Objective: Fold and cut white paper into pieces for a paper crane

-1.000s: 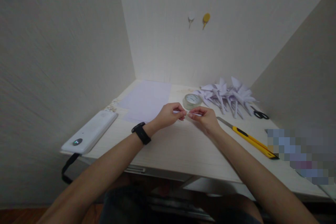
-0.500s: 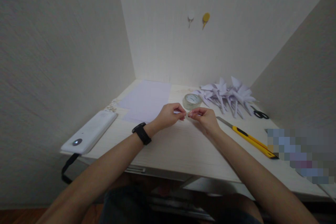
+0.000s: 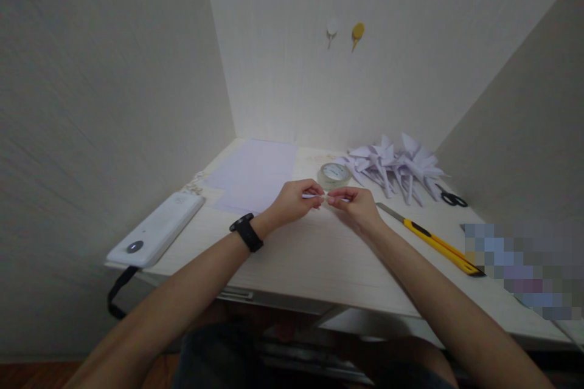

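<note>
Pinched between the fingertips of my left hand (image 3: 294,200) is a thin white piece that looks like narrow folded or rolled paper (image 3: 311,196). Fingertips of my right hand (image 3: 358,205) close on the same slender piece, its other end showing beyond them. Both hands are just above the table, their tips almost meeting; the fingers hide most of the piece. Right behind them lies a roll of clear tape (image 3: 335,176). A black watch (image 3: 247,231) is on my left wrist.
Flat white paper sheets (image 3: 269,164) lie at the back left. Several folded white paper shapes with rolled stems (image 3: 395,164) are heaped back right, beside black scissors (image 3: 452,198). A yellow utility knife (image 3: 440,245), blade out, lies right; a white device (image 3: 157,228) sits at the left edge.
My fingers have shifted slightly around the thin white piece, and more of it now shows at my right fingertips. Both arms stay in nearly the same place.
</note>
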`<state>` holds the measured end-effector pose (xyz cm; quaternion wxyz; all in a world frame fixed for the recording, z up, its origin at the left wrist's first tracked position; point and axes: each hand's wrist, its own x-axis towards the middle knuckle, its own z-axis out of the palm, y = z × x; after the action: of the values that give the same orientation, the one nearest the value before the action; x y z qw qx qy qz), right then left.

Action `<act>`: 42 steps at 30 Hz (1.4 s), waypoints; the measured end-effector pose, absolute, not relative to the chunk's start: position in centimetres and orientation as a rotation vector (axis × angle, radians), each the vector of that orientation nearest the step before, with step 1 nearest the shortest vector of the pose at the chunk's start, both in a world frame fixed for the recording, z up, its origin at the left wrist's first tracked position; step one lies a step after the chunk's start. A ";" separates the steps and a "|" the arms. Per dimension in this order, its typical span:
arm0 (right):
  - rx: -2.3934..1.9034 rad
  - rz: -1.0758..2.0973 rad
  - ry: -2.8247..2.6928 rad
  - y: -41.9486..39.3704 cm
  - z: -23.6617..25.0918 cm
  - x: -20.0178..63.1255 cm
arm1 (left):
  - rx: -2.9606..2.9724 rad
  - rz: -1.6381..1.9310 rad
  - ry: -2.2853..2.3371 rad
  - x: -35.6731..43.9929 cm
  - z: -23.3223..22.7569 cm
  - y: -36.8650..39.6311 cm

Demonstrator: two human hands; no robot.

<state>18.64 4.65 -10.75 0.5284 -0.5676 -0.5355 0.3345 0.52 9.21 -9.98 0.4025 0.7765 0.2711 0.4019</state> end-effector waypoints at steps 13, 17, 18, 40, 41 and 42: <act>-1.331 0.731 -1.349 4.8 -11.2 18.8 | 1.981 0.812 0.838 0.3 -9.5 9.0; -1.292 0.786 -1.331 4.8 -11.3 18.7 | 2.018 0.846 0.828 0.2 -9.5 9.1; -1.284 0.789 -1.330 4.8 -11.4 18.8 | 2.031 0.858 0.823 0.2 -9.5 9.2; -1.277 0.767 -1.357 4.5 -10.9 18.7 | 1.834 0.868 0.803 0.3 -9.6 9.4; -1.276 0.779 -1.342 4.5 -10.8 18.7 | 1.813 0.872 0.803 0.3 -9.5 9.4; -1.278 0.785 -1.326 4.6 -10.7 18.9 | 1.795 0.875 0.805 0.3 -9.4 9.5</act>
<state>18.86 4.57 -10.73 0.5395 -0.5375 -0.5578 0.3301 0.25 9.53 -9.39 0.4745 0.7338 0.3291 0.3579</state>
